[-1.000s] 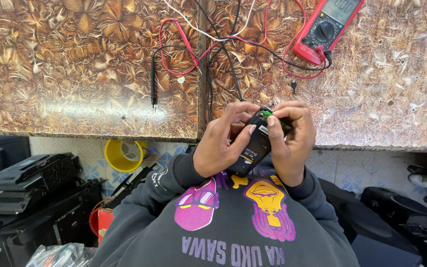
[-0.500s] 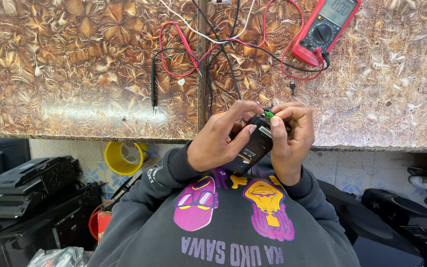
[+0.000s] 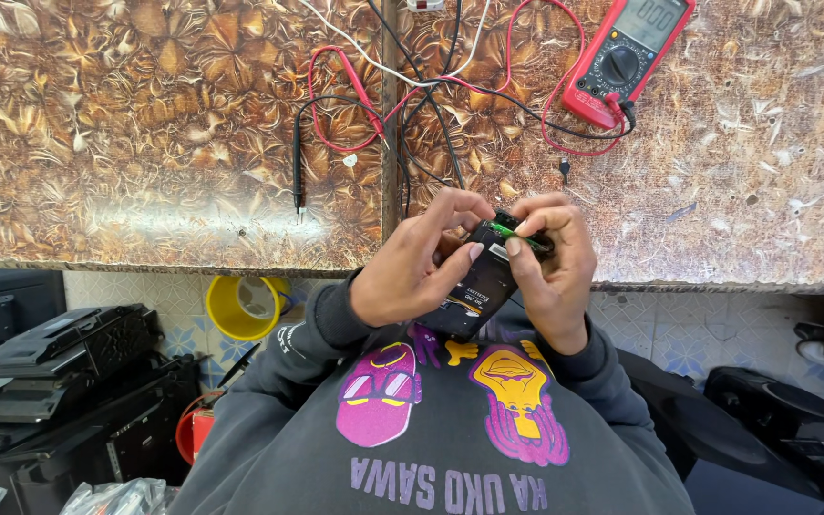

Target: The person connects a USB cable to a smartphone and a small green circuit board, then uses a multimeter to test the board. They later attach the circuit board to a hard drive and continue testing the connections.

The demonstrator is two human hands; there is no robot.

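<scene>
At the near bench edge (image 3: 240,259), a black battery pack (image 3: 474,286) with a white-and-orange label is held above the lap. The left hand (image 3: 412,272) grips its side; the right hand (image 3: 550,272) pinches its green-tipped top end. A red multimeter (image 3: 627,57) lies well apart.

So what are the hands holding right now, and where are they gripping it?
Both hands hold a small black device. The left hand cradles its lower body, and the right hand pinches its top end, by the green part, with the fingers.
</scene>
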